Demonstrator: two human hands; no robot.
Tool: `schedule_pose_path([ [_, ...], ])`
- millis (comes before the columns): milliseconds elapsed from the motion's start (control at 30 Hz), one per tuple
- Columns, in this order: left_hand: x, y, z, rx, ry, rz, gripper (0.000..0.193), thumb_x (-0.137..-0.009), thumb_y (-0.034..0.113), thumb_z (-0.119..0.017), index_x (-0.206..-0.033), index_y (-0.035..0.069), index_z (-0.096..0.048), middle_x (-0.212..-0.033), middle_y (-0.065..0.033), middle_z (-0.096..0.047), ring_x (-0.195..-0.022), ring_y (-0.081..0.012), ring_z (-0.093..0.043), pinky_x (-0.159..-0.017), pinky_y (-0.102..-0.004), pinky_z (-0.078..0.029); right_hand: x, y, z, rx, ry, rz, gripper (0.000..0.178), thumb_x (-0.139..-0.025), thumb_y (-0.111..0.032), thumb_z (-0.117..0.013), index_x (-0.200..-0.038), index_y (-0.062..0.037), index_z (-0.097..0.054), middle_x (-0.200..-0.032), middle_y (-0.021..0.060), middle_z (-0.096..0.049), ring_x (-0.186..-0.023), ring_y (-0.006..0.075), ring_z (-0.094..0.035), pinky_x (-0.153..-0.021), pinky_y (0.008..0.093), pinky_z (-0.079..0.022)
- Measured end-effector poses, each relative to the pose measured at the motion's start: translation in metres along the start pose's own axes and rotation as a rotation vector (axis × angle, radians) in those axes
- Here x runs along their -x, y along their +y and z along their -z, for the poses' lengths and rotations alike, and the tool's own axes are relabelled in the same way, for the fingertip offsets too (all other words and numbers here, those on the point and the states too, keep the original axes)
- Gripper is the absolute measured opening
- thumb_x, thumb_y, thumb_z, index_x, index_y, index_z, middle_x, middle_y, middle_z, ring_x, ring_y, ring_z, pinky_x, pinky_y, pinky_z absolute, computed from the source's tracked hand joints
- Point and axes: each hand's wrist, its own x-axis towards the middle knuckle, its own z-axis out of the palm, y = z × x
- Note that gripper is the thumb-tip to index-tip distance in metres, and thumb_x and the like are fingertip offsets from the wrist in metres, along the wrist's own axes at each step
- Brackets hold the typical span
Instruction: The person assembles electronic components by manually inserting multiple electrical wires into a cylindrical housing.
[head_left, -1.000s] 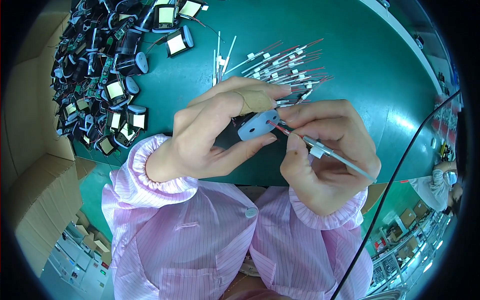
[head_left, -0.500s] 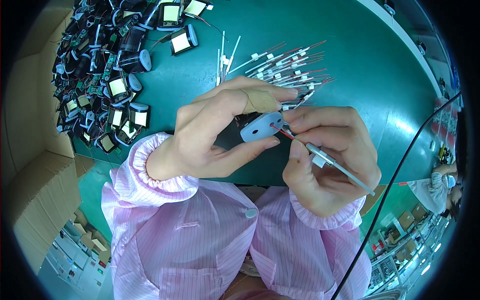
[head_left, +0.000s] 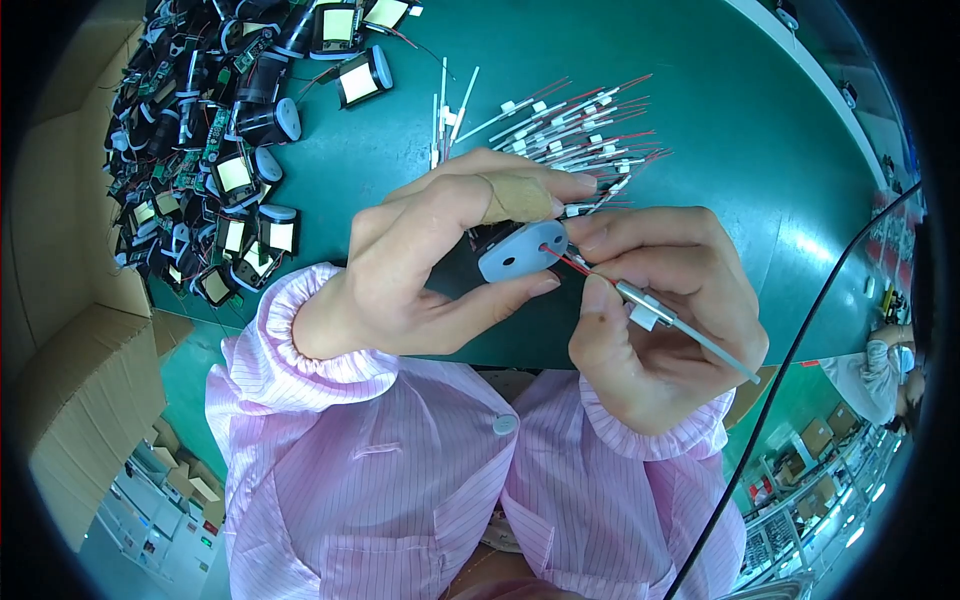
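My left hand, with a tan wrap on one finger, is closed around a black-bodied unit with a grey oval end cap. Most of its black body is hidden behind my fingers. Between thumb and fingers, my right hand pinches a thin wired rod with a metal sleeve and a small white tag. Red wire runs from the rod's end into a hole in the cap. The rod slants down to the right across my palm.
Many similar black units with grey caps and circuit boards lie heaped at the left of the green table. Beyond my hands lie several wired rods. A black cable crosses on the right; a cardboard box stands left.
My right hand has shifted slightly right with the rod, drawing it a little farther from the cap. My left hand and the capped unit have hardly moved.
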Motion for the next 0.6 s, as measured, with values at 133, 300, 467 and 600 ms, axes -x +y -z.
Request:
schedule_pose_path([
  [133, 0.0001, 0.0008, 0.0001, -0.003, 0.001, 0.011, 0.047, -0.08, -0.006, -0.068, -0.12, -0.001, -0.044, -0.119, -0.0346, -0.056, -0.114, -0.0384, -0.057, -0.094, -0.046, -0.046, 0.0, 0.0001, 0.0007, 0.006, -0.011, 0.012, 0.01, -0.076, 0.006, -0.065, -0.084, 0.0055, -0.059, -0.092, 0.018, -0.062, -0.087, 0.0266, -0.067, -0.076, 0.0337, -0.055],
  [300, -0.0008, 0.0001, 0.0005, -0.026, -0.008, -0.008, 0.048, -0.08, -0.006, -0.068, -0.12, -0.001, -0.044, -0.119, -0.0343, -0.056, -0.114, -0.0383, -0.056, -0.094, -0.0461, -0.046, 0.0012, -0.001, 0.0005, 0.006, -0.002, -0.018, 0.01, -0.075, 0.007, -0.064, -0.083, 0.0058, -0.059, -0.092, 0.018, -0.062, -0.088, 0.0263, -0.067, -0.076, 0.0329, -0.054],
  [467, 0.0001, 0.0006, 0.0006, -0.02, -0.006, -0.004, 0.048, -0.08, -0.005, -0.068, -0.12, -0.001, -0.043, -0.12, -0.0343, -0.056, -0.113, -0.0382, -0.057, -0.094, -0.046, -0.046, -0.0006, -0.0033, 0.0011, -0.009, -0.02, -0.065, 0.009, -0.075, 0.006, -0.064, -0.083, 0.0058, -0.059, -0.092, 0.0178, -0.063, -0.087, 0.0255, -0.066, -0.076, 0.0321, -0.054],
  [600, -0.0006, 0.0009, -0.0004, -0.015, -0.003, 0.017, 0.047, -0.08, -0.006, -0.068, -0.12, -0.001, -0.043, -0.119, -0.0344, -0.056, -0.113, -0.038, -0.057, -0.093, -0.0456, -0.047, -0.0013, -0.0009, 0.0022, 0.01, -0.022, -0.049, 0.009, -0.076, 0.005, -0.064, -0.083, 0.0056, -0.059, -0.092, 0.018, -0.063, -0.086, 0.0251, -0.066, -0.076, 0.032, -0.054],
])
